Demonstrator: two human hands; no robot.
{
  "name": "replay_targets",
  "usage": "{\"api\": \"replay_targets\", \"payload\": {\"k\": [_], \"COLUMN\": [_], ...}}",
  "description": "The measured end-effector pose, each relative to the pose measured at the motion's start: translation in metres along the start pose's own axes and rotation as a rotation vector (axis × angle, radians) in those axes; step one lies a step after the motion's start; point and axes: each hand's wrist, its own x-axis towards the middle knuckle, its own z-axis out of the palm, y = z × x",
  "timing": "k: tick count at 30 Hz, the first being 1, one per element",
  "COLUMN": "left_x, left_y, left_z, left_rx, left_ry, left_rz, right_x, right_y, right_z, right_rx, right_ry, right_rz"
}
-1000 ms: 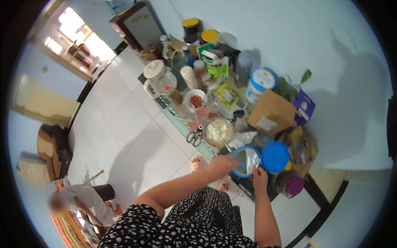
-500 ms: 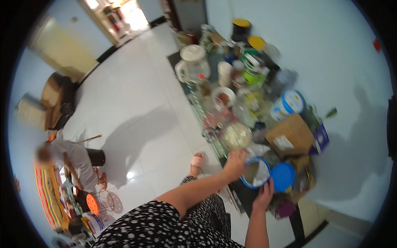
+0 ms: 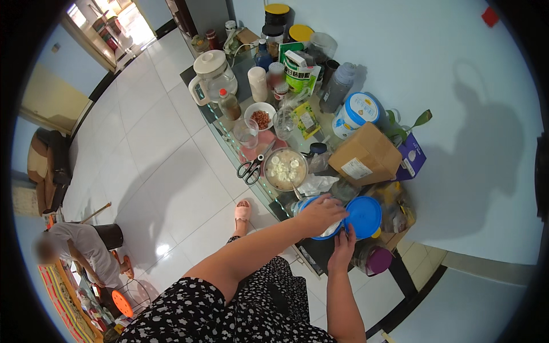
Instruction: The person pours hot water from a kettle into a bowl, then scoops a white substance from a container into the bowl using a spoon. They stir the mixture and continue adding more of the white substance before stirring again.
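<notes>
A tub with a blue rim [image 3: 309, 204] stands at the near end of the table. Its round blue lid [image 3: 365, 218] is flipped back to the right, and a whitish lining shows inside. Across the tub's mouth lies my left hand [image 3: 323, 216], fingers drawn together and pointing at the lid; what they pinch is hidden. My right hand [image 3: 342, 250] grips the tub's near right edge, fingertips close to the lid. Just beyond the tub is a clear bowl [image 3: 285, 169] of pale sliced pieces in liquid, with a spoon handle leaning out.
Black-handled scissors [image 3: 250, 170] lie beside the bowl. Farther along stand a bowl of reddish nuts [image 3: 261, 117], a glass pitcher [image 3: 214, 75] and several jars. A cardboard box [image 3: 366, 154] is by the wall; a purple-lidded jar [image 3: 374, 260] is nearby. Another person [image 3: 86, 251] bends at far left.
My left hand has moved from the tub's left rim to over its mouth, covering much of the opening. My right hand stays at the tub's edge. The whole view has shifted.
</notes>
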Motion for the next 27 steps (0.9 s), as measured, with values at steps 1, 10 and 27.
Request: {"api": "replay_targets", "payload": {"k": [1,10,27], "left_x": [0.005,0.02,-0.053], "left_y": [0.0,-0.012,-0.027], "left_z": [-0.001,-0.04,0.003], "left_rx": [0.037,0.02,-0.469], "left_ry": [-0.07,-0.471,-0.037], "left_rz": [0.064,-0.118,-0.724], "right_x": [0.0,0.014,0.019], "right_y": [0.003,0.04,-0.052], "right_z": [-0.001,0.004,-0.023], "right_rx": [-0.044,-0.232,0.492], "right_ry": [-0.011,0.063,0.178], "right_rz": [-0.007,-0.04,-0.065]}}
